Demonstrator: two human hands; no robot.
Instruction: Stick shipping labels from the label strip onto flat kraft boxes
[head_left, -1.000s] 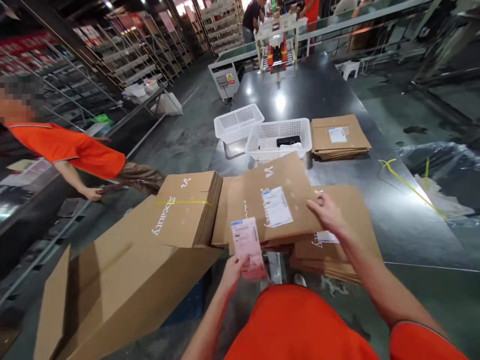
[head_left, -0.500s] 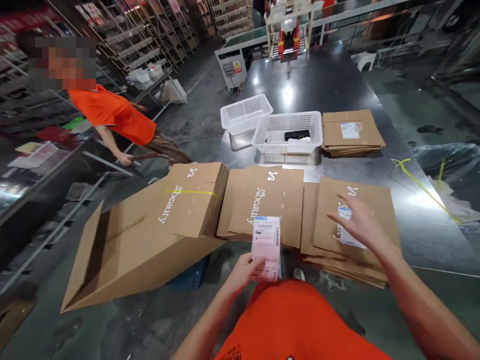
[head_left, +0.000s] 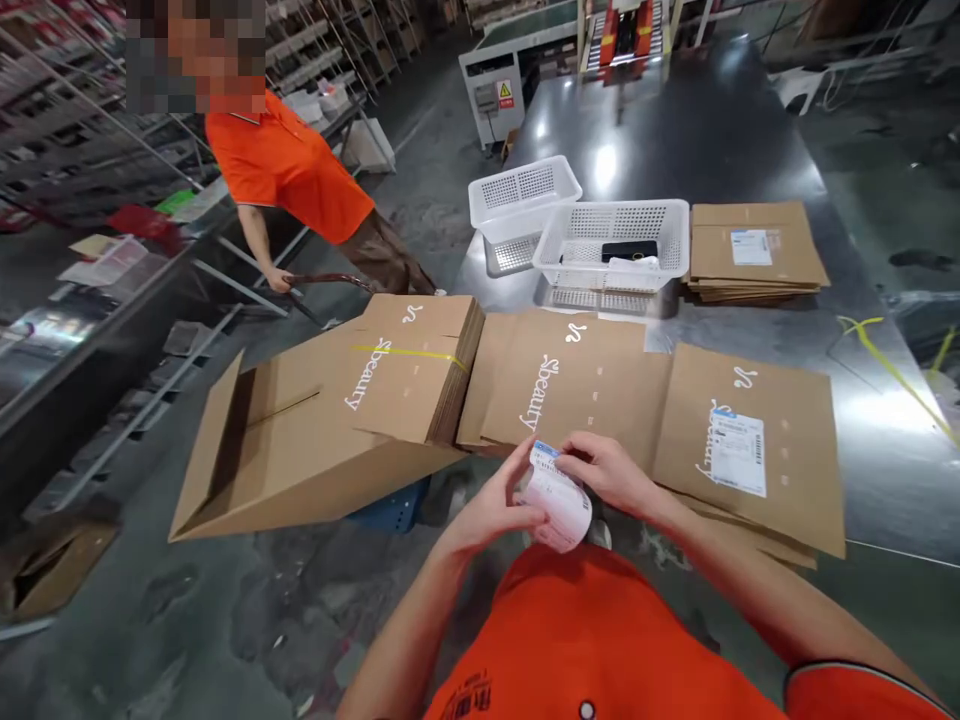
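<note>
My left hand [head_left: 491, 510] holds a small bunch of printed shipping labels [head_left: 561, 508] in front of my body, and the sheets curl downward. The fingers of my right hand [head_left: 609, 472] pinch the upper corner of the labels, near the blue strip. On the right lies a stack of flat brown cardboard mailers [head_left: 806, 450]; a white shipping label [head_left: 739, 455] sits on the top one. Just beyond my hands is a middle stack of unlabelled cardboard mailers [head_left: 600, 385] with white lettering.
A strapped cardboard bundle [head_left: 409, 375] rests on a large open carton [head_left: 315, 480] at left. White plastic baskets [head_left: 551, 250] and another labelled mailer stack [head_left: 787, 250] stand on the metal table [head_left: 675, 130]. A co-worker [head_left: 292, 180] in orange grips a handle at left.
My right hand has moved left from the labelled mailer on the right stack to the labels in my left hand. The labels now bend. The co-worker appears farther right in view.
</note>
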